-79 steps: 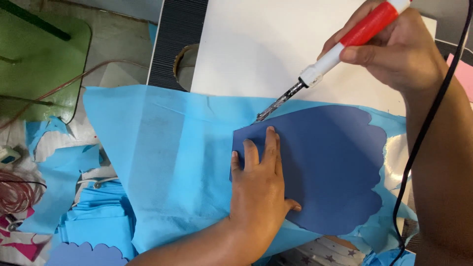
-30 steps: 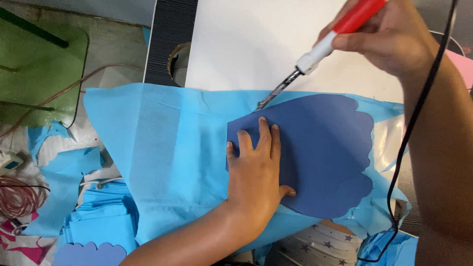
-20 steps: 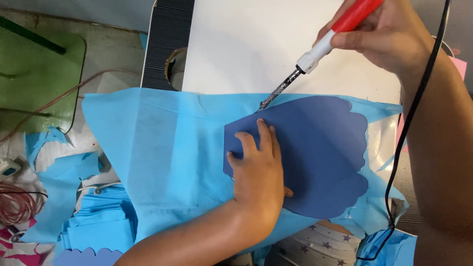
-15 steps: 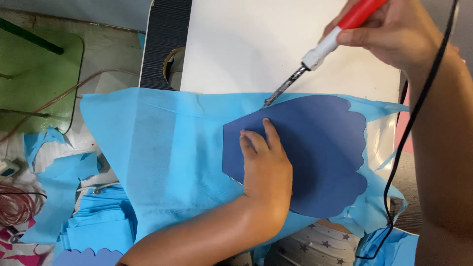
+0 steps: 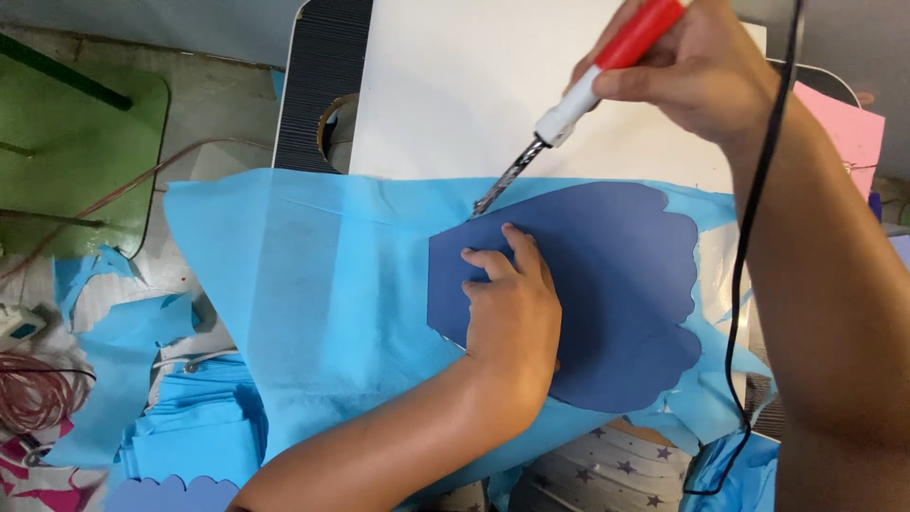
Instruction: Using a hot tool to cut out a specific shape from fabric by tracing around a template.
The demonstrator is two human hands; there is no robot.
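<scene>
Cloth of light blue, thin and slightly creased, lies spread over the white worktop with its left part hanging off the edge. On its right half sits a dark blue template, flat, with a straight left edge and a scalloped right edge. The left hand lies palm down on the template's left part, fingers together and pressing it flat against the cloth, gripping nothing. Above the template's upper left corner, the right hand is clamped around the red handle of a corded hot cutting tool, whose metal tip touches the cloth right at the template's top edge. The tool's black cord runs down past the template's right side. Left of the template, beyond the worktop, lie light blue scraps.
</scene>
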